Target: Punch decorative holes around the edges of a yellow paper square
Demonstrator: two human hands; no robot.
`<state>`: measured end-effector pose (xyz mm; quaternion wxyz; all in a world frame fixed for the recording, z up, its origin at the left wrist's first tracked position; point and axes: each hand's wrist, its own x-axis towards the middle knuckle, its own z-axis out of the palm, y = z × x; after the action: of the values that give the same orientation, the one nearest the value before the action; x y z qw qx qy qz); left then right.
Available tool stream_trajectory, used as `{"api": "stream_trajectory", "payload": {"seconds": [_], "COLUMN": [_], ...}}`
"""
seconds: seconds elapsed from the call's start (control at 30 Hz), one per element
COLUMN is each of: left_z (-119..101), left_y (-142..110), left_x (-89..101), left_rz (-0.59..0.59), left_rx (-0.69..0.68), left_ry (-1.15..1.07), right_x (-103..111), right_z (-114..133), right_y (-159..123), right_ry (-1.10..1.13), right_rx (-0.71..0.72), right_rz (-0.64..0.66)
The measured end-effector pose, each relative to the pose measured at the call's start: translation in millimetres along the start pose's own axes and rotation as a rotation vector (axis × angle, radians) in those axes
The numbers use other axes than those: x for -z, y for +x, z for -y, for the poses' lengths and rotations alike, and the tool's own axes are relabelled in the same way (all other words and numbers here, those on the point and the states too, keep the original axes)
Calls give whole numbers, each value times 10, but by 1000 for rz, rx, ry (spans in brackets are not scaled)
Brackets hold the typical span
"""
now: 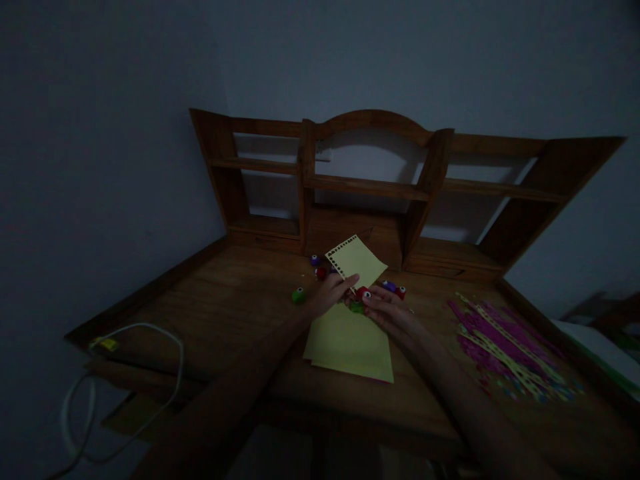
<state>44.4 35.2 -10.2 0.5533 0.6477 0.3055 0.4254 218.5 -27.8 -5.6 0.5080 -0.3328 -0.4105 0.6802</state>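
My left hand [330,293] is closed on a yellow sheet of paper [364,263], its thumb over the lower edge. A row of small punched holes runs along the sheet's upper left edge. My right hand [395,313] grips a small red paper punch [363,293] with a white eye-like disc, close to the sheet's lower edge; whether the paper is in its slot I cannot tell. Just below it, a green punch [357,307] shows between the hands. More yellow sheets [350,343] lie stacked beneath my hands.
Another green punch [299,295] sits to the left. A purple punch [315,260] and a red one [321,273] lie behind my left hand; others [389,286] are beyond my right. Punched strips and paper bits [505,340] cover the right side. A wooden shelf unit [365,187] stands behind.
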Motion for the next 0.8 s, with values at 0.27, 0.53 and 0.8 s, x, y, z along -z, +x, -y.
{"api": "stream_trajectory", "payload": {"seconds": [0.27,0.53,0.8], "left_z": [39,78,120], "left_y": [18,45,62], "left_x": [11,2,-1], "left_rz": [14,1,-4], "left_rx": [-2,30,4], "left_ry": [23,-65,-101], "right_x": [35,80,128], "right_z": [-19,-25,-40], "right_y": [31,64,116], "right_ry": [28,-36,37], "right_rx": [13,38,38], "right_rz": [6,-77,-6]}}
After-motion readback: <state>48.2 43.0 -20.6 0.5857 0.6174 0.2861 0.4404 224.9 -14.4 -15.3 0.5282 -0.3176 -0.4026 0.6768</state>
